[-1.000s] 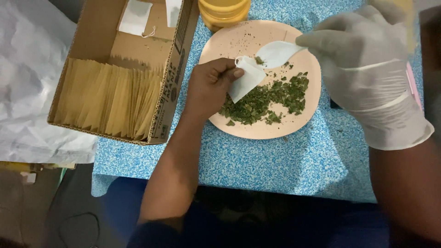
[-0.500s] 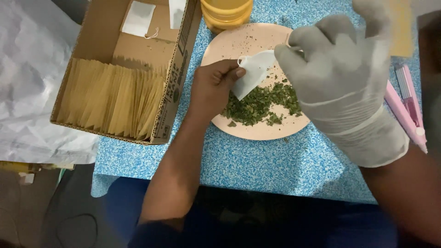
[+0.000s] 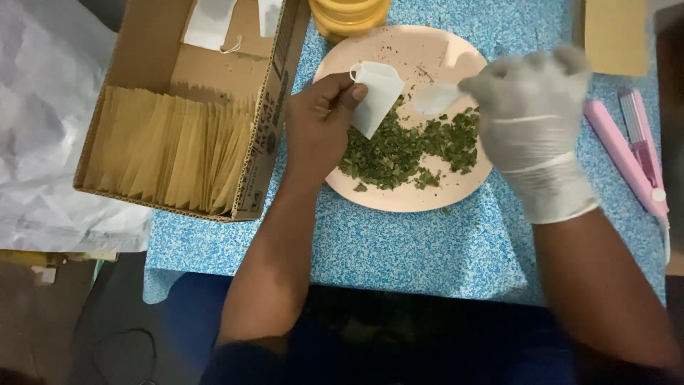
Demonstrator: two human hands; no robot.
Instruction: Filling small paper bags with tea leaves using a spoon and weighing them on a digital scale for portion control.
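White filter bag pinched between left hand fingers.

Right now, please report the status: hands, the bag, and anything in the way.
Left hand pinches white filter bag over plate. Gloved right hand holds white spoon beside bag, above dried green leaves. Nothing between spoon and bag.

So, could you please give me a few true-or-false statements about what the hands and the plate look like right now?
1. The left hand pinches a small white paper bag. True.
2. The right hand is bare. False: it wears a pale glove and holds a white spoon.
3. The green leaf pieces lie on a pink plate. True.
4. The cardboard box sits right of the plate. False: it sits to its left.
5. The pink tool lies on the plate. False: it lies on the blue table.
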